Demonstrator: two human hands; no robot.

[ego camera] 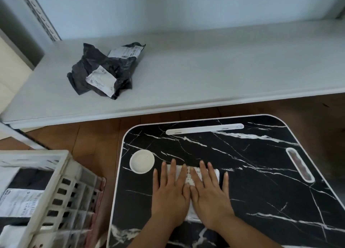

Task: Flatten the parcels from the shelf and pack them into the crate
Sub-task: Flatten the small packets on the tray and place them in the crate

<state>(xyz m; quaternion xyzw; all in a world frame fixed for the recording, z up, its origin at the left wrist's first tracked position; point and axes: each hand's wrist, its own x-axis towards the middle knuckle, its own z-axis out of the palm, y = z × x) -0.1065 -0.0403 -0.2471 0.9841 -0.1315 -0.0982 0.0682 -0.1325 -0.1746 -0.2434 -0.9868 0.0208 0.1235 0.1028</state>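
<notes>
While I look down through the head camera, the widest thing is a pale shelf (pixel 205 65) running across the top of the view, with a heap of crumpled dark parcels (pixel 104 70) with white labels lying toward its left end. Below it, a black marble-patterned desk (pixel 242 173) fills the lower right, and a white slatted crate (pixel 43 191) stands off its left edge, already holding flat parcels. Near the desk's near edge lies a white parcel (pixel 188 175) with a printed label, mostly hidden under my hands. My left hand (pixel 169 193) and right hand (pixel 209 193) lie side by side on it, fingers straight and spread, palms pressing down, grasping nothing. To flatten it well, I judge I should sweep both palms outward from the middle toward its edges, pushing trapped air out, keeping steady weight so the slick bag does not slide. A small white round dish (pixel 142 161) sits near the desk's left edge, just beside my left fingertips; I should avoid knocking it.
</notes>
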